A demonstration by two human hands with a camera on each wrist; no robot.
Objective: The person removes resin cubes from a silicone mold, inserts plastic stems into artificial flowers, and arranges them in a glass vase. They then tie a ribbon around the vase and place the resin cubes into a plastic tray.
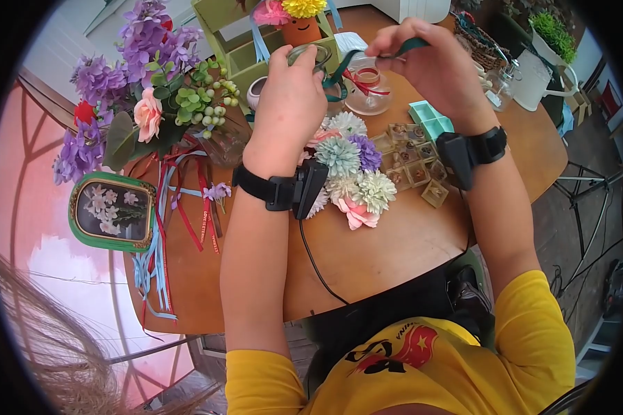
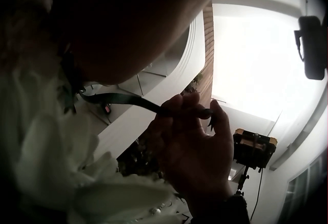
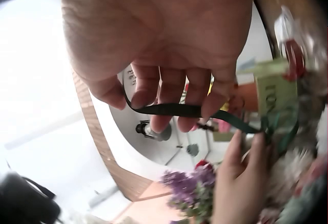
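Note:
Up at the far side of the table, my left hand (image 1: 291, 107) has its fingers curled at the round rim of a glass jar (image 1: 310, 55). A dark green ribbon (image 1: 338, 75) loops beside this jar and stretches across to my right hand (image 1: 437, 69). The right hand, raised to the right, pinches the ribbon's free part between thumb and fingers. In the right wrist view, the ribbon (image 3: 171, 110) runs along the right fingers toward the left hand (image 3: 241, 180). The left hand hides much of the jar.
A glass jar with a red ribbon (image 1: 368, 93) stands between the hands. Artificial flowers (image 1: 346, 162) lie below them, beside a clear compartment box (image 1: 410, 160) and a mint tray (image 1: 429, 117). Purple flowers (image 1: 104, 90), a green frame (image 1: 111, 211) and loose ribbons (image 1: 161, 242) are left.

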